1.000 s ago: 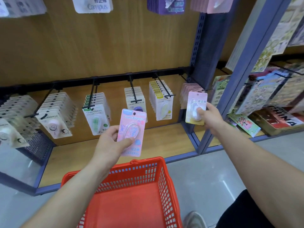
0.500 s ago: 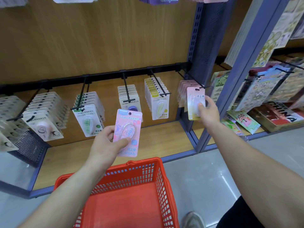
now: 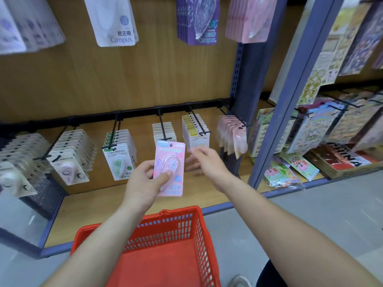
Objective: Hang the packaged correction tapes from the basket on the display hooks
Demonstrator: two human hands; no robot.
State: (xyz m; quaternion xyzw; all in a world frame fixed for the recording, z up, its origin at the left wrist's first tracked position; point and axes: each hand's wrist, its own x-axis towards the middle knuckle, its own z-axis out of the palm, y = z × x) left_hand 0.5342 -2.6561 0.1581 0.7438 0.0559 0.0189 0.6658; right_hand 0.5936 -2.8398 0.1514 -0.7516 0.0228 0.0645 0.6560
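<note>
My left hand (image 3: 145, 181) holds a pink packaged correction tape (image 3: 170, 168) upright, thumb across its front, above the red basket (image 3: 199, 220). My right hand (image 3: 205, 160) is blurred and empty, fingers loosely spread, just right of that pack and in front of the yellow-topped packs (image 3: 194, 131). The pink pack (image 3: 240, 139) hangs at the front of the rightmost hook (image 3: 242, 123). What shows of the basket's inside has no packs in it.
A black rail (image 3: 134, 114) carries several hooks of white, green, purple and yellow packs. A blue upright post (image 3: 275, 129) stands right of the rightmost hook, with sticker sheets and books beyond it. More packs hang on the upper row. My shoe (image 3: 238, 281) is beside the basket.
My right hand let go of the pink pack, which now hangs on the rightmost hook, and drew back left toward the pack in my left hand. My left hand stayed about where it was.
</note>
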